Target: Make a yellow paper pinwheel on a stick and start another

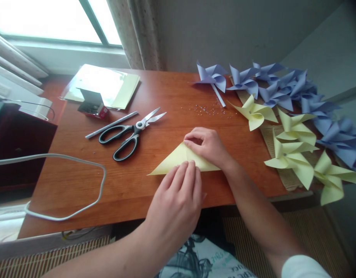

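A pale yellow sheet folded into a triangle (173,160) lies flat on the wooden table (79,185). My left hand (178,197) rests on its near edge, fingertips pressing the paper down. My right hand (208,146) presses the triangle's top corner with its fingers curled. Both hands touch the paper; neither lifts it. Black-handled scissors (131,133) lie slightly apart to the left of the paper, with a thin grey stick (111,124) beside them.
Yellow paper pinwheels (293,150) and blue ones (270,87) are piled along the table's right side. Small beads (206,109) are scattered mid-table. A small open box (93,105) and paper sheets (108,85) sit far left. A white cable (79,160) loops at the left edge.
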Demonstrator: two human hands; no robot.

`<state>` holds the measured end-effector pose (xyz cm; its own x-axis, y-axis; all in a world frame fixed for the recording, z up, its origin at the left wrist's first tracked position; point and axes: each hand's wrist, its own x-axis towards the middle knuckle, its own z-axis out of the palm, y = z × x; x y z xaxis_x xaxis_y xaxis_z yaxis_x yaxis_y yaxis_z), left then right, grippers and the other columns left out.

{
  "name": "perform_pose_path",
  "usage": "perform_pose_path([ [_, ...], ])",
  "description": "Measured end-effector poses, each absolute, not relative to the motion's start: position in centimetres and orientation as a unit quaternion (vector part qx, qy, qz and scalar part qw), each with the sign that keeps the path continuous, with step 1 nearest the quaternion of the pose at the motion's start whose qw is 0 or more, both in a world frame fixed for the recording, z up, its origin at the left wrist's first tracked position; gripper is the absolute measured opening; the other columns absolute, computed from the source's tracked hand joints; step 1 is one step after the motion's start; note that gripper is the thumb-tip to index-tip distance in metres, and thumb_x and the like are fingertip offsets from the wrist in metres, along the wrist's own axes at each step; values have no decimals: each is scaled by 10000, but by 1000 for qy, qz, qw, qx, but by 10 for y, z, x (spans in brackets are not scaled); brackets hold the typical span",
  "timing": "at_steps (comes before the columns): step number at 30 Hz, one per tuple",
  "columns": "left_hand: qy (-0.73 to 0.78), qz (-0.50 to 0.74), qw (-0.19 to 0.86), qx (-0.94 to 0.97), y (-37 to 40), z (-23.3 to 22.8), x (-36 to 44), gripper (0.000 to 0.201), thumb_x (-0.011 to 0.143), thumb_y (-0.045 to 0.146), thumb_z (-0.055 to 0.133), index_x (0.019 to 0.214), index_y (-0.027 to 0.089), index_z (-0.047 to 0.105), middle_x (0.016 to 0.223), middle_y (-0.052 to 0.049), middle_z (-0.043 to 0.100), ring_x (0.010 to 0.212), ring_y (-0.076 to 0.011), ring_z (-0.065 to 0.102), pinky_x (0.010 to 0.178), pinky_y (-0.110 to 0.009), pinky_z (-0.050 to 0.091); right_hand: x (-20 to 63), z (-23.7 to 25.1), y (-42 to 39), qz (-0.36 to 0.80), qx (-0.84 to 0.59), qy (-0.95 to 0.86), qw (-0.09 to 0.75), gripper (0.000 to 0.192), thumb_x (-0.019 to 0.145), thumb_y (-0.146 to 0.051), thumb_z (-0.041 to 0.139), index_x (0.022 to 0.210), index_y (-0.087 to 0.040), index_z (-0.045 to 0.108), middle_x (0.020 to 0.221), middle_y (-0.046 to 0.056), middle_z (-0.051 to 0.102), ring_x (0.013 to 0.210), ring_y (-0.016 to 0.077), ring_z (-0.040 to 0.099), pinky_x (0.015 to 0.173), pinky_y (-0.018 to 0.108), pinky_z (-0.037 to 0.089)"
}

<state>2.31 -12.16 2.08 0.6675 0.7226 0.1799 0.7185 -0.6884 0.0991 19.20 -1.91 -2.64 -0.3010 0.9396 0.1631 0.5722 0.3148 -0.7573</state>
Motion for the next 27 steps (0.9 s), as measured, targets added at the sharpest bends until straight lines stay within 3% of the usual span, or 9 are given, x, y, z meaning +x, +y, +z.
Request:
perform_pose_path([
  [5, 417, 50, 21, 907, -133, 2, 26, 518, 1001, 260, 406, 1413, -27, 536, 1509, -230, 511, 1388, -356, 509, 1165, -473, 402, 192, -29, -17, 278, -513, -753, 304, 109, 872, -136, 674, 803, -185, 744, 810, 30, 720, 771, 165, 624, 736, 291, 461],
  [18, 436, 29, 62, 897, -141, -19, 28, 708, 994, 476, 432, 1470, -48, 457, 1573, -269, 396, 1478, -385, 378, 1224, -485, 318, 189, -32, -15, 248, -520, -770, 275, 117, 873, -138, 681, 794, -200, 741, 822, 38, 727, 803, 188, 630, 777, 318, 469],
  [27, 404, 33, 74, 911, -146, -27, 24, 1084, 886, 783, 369, 1513, -102, 341, 1602, -348, 260, 1524, -464, 208, 1246, -553, 207, 189, -35, -17, 225, -520, -784, 254, 111, 893, -153, 664, 808, -200, 718, 843, 42, 720, 829, 200, 612, 798, 332, 455],
])
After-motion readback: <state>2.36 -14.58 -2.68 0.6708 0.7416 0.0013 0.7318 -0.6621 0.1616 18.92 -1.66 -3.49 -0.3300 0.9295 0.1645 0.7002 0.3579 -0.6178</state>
